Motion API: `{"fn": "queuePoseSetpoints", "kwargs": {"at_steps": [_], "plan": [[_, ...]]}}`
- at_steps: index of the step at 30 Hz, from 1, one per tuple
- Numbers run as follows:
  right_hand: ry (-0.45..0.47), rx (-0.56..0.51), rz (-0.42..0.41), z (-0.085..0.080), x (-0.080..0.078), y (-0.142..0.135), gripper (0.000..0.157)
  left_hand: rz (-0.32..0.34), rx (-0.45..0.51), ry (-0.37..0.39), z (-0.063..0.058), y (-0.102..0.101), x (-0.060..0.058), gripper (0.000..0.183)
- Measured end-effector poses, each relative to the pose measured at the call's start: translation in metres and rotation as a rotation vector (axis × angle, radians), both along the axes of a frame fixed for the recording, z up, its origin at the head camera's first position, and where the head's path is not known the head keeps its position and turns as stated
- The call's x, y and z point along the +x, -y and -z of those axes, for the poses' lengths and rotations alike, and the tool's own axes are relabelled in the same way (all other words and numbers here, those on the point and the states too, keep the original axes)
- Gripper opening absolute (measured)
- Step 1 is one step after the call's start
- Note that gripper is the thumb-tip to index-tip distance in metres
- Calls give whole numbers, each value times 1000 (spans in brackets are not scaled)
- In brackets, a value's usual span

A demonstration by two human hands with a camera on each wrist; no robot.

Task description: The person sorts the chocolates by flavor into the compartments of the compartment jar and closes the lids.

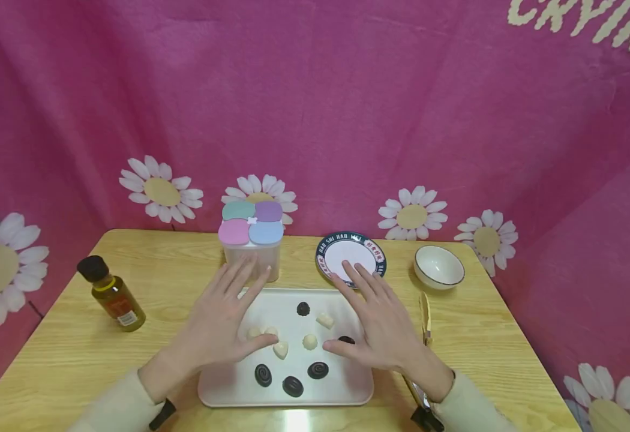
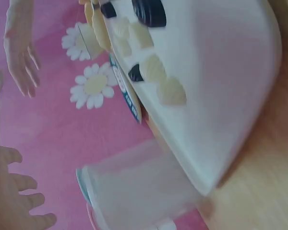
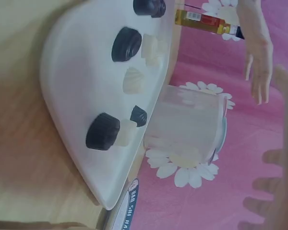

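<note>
My left hand [image 1: 223, 321] and right hand [image 1: 382, 321] are held over a white rectangular tray [image 1: 228, 384], fingers spread and straight, with nothing in them. On the tray lie several dark chocolate-like pieces [image 1: 293, 386], some with swirls, and several cream-coloured ones [image 1: 309, 342], including a heart shape [image 1: 281, 349]. The right hand partly covers one dark piece [image 1: 347, 340]. In the left wrist view the left hand's fingers [image 2: 26, 199] stand apart from the tray's surface. The right wrist view likewise shows the right hand [image 3: 273, 196] away from the pieces.
Behind the tray stand a clear container with a four-coloured lid [image 1: 251, 222] and a dark-rimmed plate [image 1: 350, 255]. A white bowl [image 1: 438, 267] is at the back right, an oil bottle [image 1: 117, 300] at the left. Beneath the right forearm lies a partly hidden, long tan-ended object [image 1: 425, 312].
</note>
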State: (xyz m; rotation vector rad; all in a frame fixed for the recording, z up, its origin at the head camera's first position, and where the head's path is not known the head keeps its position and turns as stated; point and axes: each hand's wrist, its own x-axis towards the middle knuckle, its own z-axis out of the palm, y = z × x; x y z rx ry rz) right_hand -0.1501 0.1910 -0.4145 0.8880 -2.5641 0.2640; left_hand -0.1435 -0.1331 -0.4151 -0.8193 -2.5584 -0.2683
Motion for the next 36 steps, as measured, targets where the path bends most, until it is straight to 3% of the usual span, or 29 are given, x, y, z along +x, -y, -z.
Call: {"fn": "queuePoseSetpoints", "kwargs": {"at_steps": [5,10,16,22,29,36], "plan": [[15,-75,-122,-5,-24,10,97,-13,61,18,-9,18,-14,96],[72,-72,-194,-11,-55,28,89,-41,143,17,-13,32,-34,83],[153,31,-194,-17,-89,57,82,-72,252,14,-12,42,-55,59],[130,50,-219,-20,-116,77,72,-74,245,26,-9,43,-70,45],[139,61,-200,-20,-139,94,59,-60,268,10,-6,43,-85,35],[70,46,-211,-18,-154,107,46,-63,308,6,-1,42,-92,28]]}}
